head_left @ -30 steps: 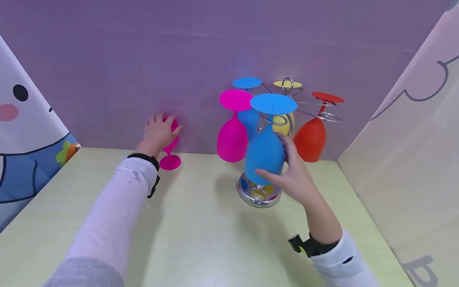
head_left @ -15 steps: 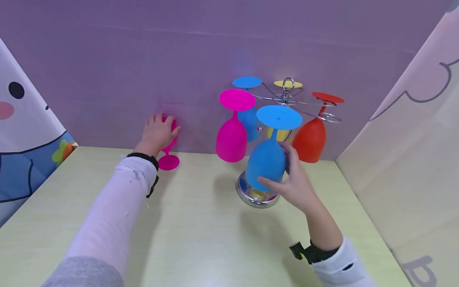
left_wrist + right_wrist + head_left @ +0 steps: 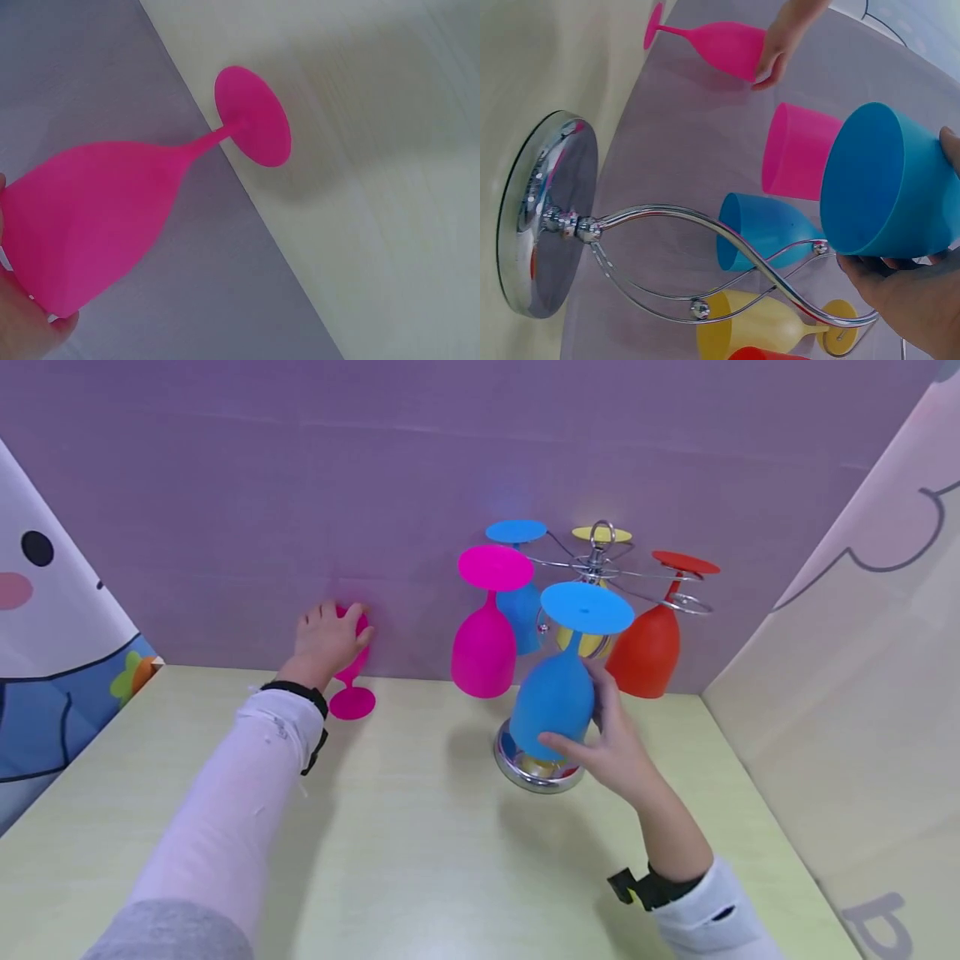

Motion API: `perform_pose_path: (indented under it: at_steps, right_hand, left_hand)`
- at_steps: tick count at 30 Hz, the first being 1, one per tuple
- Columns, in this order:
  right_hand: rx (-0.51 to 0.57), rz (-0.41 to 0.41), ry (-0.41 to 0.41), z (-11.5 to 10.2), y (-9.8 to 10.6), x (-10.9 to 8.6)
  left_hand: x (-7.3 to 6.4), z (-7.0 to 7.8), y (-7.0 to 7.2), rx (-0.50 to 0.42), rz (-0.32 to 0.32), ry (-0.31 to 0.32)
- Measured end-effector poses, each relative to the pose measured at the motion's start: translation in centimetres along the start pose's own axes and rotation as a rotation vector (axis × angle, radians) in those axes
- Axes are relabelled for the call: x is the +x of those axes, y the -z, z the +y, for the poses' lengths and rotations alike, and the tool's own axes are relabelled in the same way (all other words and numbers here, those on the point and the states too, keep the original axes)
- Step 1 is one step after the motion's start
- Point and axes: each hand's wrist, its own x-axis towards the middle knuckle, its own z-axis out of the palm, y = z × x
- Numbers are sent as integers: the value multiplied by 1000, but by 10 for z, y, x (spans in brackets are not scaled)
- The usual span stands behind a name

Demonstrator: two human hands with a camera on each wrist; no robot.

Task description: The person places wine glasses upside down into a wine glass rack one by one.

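My left hand (image 3: 326,642) grips a pink wine glass (image 3: 97,217) at its rim. That glass is upright, its round foot (image 3: 352,702) down by the back of the table. My right hand (image 3: 611,735) holds a blue wine glass (image 3: 555,702) round the bowl, upside down with its foot on top. It overlaps the chrome glass rack (image 3: 596,568) in the head view. Another pink glass (image 3: 483,647), a second blue glass (image 3: 517,533), a yellow glass (image 3: 750,330) and a red glass (image 3: 647,652) hang upside down on the rack.
The rack's round chrome base (image 3: 551,217) stands on the pale wooden table (image 3: 405,860). A purple backdrop (image 3: 300,485) rises behind the table. Printed panels flank both sides, with a cartoon figure (image 3: 45,610) on the left one.
My right hand has brought the blue glass down and slightly right, nearer to me; its foot now sits lower than before. My left hand has barely moved, still holding the pink glass.
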Motion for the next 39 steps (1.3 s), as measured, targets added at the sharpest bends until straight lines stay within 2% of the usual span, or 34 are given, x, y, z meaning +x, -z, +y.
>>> perform_pose_path:
  at_steps: [13,21,26,29,32,36,39]
  right_hand:
    - [-11,-25,36,8,0,0]
    - [-17,-25,175,1,12,-3]
    - [-132,37,268,-12,28,-12]
    - [-219,101,362,-20,40,-19]
    - [-226,159,513,-29,53,-25]
    - [-107,246,790,-47,68,-24]
    - [-22,305,947,-68,79,-16]
  left_hand:
    - [-3,-2,-13,72,35,-12]
    - [-4,1,-7,62,24,-12]
    - [-7,1,-5,76,16,-26]
    - [-8,1,-5,84,9,-35]
    - [-8,1,-4,86,7,-33]
    - [-8,2,-4,91,12,-33]
    - [-7,2,-4,92,21,-35]
